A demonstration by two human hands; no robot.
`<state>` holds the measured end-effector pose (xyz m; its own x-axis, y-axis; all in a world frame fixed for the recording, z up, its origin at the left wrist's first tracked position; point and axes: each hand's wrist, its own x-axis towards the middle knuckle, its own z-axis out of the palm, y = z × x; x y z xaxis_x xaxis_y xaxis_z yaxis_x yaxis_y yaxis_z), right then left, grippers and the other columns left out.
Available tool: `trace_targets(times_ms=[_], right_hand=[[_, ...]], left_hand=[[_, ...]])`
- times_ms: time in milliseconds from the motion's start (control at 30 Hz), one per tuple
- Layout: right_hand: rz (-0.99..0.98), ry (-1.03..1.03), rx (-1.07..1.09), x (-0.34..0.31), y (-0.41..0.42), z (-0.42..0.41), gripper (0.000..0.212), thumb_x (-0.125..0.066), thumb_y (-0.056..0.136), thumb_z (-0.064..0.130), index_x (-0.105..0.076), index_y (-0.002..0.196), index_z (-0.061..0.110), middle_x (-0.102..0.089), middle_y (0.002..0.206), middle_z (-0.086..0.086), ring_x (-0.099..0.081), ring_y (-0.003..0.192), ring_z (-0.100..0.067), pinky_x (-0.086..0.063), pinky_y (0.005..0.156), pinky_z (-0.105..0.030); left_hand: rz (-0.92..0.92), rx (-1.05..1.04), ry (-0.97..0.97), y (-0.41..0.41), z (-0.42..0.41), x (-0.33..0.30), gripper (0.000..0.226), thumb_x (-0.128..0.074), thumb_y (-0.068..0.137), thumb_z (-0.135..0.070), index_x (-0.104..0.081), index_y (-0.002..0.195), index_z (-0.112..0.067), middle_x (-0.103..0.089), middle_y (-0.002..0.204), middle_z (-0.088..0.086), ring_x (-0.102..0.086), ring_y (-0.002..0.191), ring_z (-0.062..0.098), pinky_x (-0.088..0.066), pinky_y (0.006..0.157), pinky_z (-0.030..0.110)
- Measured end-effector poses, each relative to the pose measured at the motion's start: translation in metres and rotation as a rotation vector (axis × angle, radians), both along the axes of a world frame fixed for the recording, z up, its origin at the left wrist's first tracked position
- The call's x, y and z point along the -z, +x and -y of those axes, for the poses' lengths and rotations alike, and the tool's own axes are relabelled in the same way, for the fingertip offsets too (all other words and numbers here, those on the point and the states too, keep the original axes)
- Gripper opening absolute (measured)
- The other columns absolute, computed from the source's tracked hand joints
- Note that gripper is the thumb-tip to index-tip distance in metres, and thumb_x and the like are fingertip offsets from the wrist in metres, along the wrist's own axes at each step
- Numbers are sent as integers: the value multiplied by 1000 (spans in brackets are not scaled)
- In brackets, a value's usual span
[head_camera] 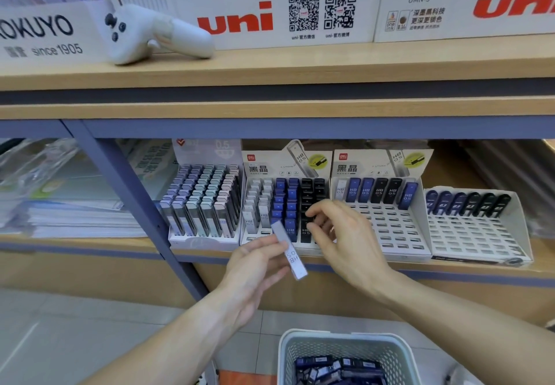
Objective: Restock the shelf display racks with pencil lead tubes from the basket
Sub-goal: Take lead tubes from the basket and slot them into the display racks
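My left hand [255, 267] holds a white HB 0.5 lead tube [289, 249] tilted in front of a white display rack [255, 237] filled with white, blue and black tubes. My right hand [342, 234] reaches into the black column of that rack, fingers curled around a black tube [312, 219] that is mostly hidden. To the right stands a second rack [390, 225] with one back row of tubes and many bare slots. A third rack [477, 231] at the far right holds one row. A white basket [345, 345] with dark tubes sits on the floor below.
A fuller rack of pastel-capped tubes [201, 204] stands at the left. A blue shelf post [144, 204] runs diagonally beside it, with stacked paper [75, 216] beyond. A white controller [150, 33] lies on the upper shelf before uni display boxes [270, 15].
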<state>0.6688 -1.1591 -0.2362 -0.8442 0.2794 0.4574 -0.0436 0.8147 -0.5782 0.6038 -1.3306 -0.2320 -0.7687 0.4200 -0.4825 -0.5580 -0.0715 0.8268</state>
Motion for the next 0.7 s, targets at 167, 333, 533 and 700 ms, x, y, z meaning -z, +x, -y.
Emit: trace_targets(times_ms=[167, 333, 533, 700], right_hand=[[166, -566, -27, -9, 9, 21, 24, -80, 86, 31, -62, 101, 31, -71, 86, 6, -69, 77, -8, -58, 75, -30], [26, -782, -62, -14, 2, 28, 24, -79, 85, 6, -69, 101, 21, -74, 89, -3, -73, 81, -23, -61, 83, -42], [-114, -544, -74, -26, -22, 31, 25, -72, 92, 8, -71, 112, 24, -73, 90, 11, -69, 85, -7, -58, 80, -26], [-115, -195, -102, -23, -42, 38, 19, -75, 91, 18, -64, 105, 24, -68, 89, 13, -64, 84, -6, -54, 73, -24]], left_hand=[[32, -152, 178, -8, 5, -9, 45, -73, 87, 2, -56, 128, 0, -77, 99, 20, -76, 85, 24, -63, 77, 32], [22, -185, 221, -4, 8, -11, 43, -71, 88, 5, -52, 124, -8, -75, 100, 25, -76, 95, 30, -61, 85, 35], [-142, -201, -78, -8, 13, -5, 25, -70, 93, -3, -65, 116, -11, -76, 104, 13, -74, 91, 24, -60, 83, 32], [-272, -160, -327, -14, 18, 5, 33, -60, 94, 4, -63, 110, -24, -67, 112, 2, -64, 104, 17, -52, 101, 39]])
